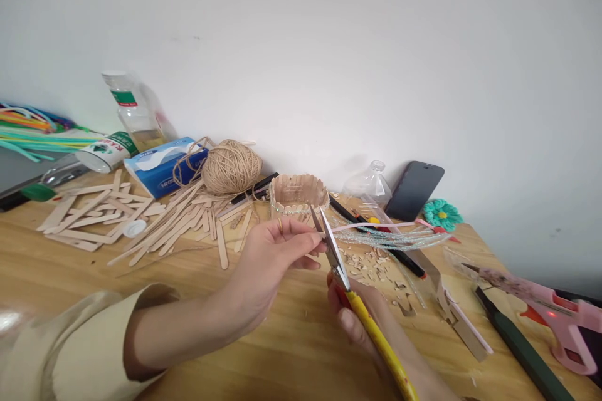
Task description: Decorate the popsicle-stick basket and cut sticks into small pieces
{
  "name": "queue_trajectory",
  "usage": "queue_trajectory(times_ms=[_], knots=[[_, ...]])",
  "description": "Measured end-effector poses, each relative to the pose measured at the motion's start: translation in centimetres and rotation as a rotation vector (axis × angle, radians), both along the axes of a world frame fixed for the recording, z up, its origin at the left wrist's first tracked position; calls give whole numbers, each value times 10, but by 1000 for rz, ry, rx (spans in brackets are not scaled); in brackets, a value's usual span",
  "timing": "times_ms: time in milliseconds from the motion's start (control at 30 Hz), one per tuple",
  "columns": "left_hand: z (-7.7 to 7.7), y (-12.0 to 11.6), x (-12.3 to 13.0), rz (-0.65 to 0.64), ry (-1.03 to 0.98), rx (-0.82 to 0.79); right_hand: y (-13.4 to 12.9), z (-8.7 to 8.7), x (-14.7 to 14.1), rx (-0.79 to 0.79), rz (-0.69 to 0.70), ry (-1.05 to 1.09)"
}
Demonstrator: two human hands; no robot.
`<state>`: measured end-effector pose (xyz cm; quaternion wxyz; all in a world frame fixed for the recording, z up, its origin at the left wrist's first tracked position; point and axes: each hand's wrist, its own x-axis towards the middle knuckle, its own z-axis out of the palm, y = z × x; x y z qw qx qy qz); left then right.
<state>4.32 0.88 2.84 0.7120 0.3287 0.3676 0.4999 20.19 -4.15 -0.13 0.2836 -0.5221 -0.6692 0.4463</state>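
The right hand's grip (350, 319) is wrapped around the yellow handles of a pair of metal-bladed scissors (335, 257), whose blades point up and away, slightly parted, above the wooden tabletop (282, 351). The left hand (268, 257) has its thumb and fingers pinched together beside the blades; whether they hold a small piece I cannot tell. The fingers hide part of the scissors' handles, whose near end runs toward the lower edge. Just beyond the blade tips sits a small oval basket of pale wooden sticks (301, 188), its lower front partly hidden. Farther left, a blue cardboard tissue box (164, 183) shows white tissue on top, and a tall clear bottle with a green label (132, 119) holds yellowish liquid. A pink glue gun (540, 301) is cut off at the right edge.
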Motion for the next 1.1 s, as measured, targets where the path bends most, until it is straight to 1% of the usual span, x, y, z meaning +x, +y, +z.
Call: queue_trajectory(times_ms=[333,633,867,1000,1100], knots=[[-1,-2,0,12,2,-8,1,6,-2,32,20,13],[-1,-6,1,27,-33,-31,1,2,-2,62,17,-4],[1,-6,2,33,-19,-38,1,-3,-2,103,-7,0],[1,-6,1,30,-8,-33,2,-8,0,97,-6,-14],[2,-6,1,36,8,-24,2,-7,1,93,-7,-14]])
